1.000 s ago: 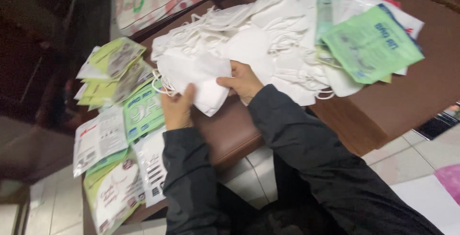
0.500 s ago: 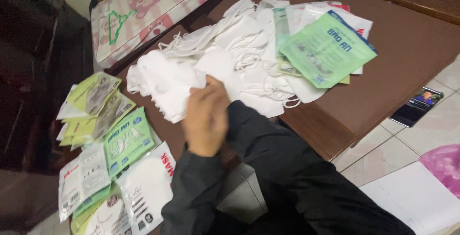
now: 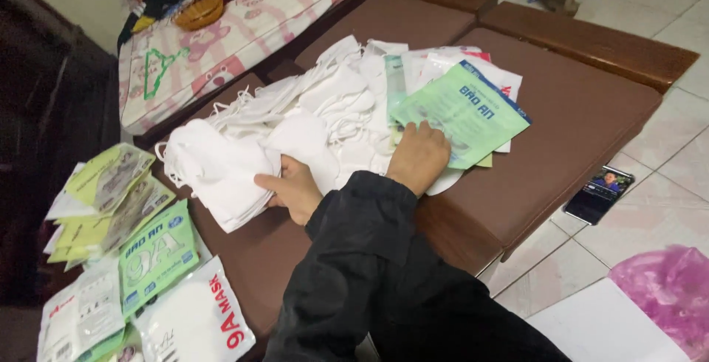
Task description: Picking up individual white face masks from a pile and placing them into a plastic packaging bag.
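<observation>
A person in a black jacket works over a heap of white face masks (image 3: 325, 118) spread across a dark brown wooden table (image 3: 583, 118). The left hand (image 3: 292, 188), at the near edge of the heap, has its fingers closed around a stack of white masks (image 3: 218, 170), thumb lying on top. The right hand (image 3: 419, 157), at the heap's right side, rests palm down with fingers loosely spread on a green printed packet (image 3: 465, 111) and grips nothing. That packet lies atop 2 or 3 more flat packets, white and green; what is sealed inside them cannot be told.

Left of the heap, more packets (image 3: 125, 236) in yellow-green, green and white fan out over the table's near-left corner; one white packet (image 3: 196, 321) shows a mask through its clear front. Beyond the heap sits a pink patterned cloth (image 3: 221, 37). Right of the heap, off the table, a phone (image 3: 600, 194) lies on the tiled floor beside a pink plastic bag (image 3: 665, 295).

Half a second earlier both hands met at the near edge of the heap; now they are apart, the right having moved onto the green packet.
</observation>
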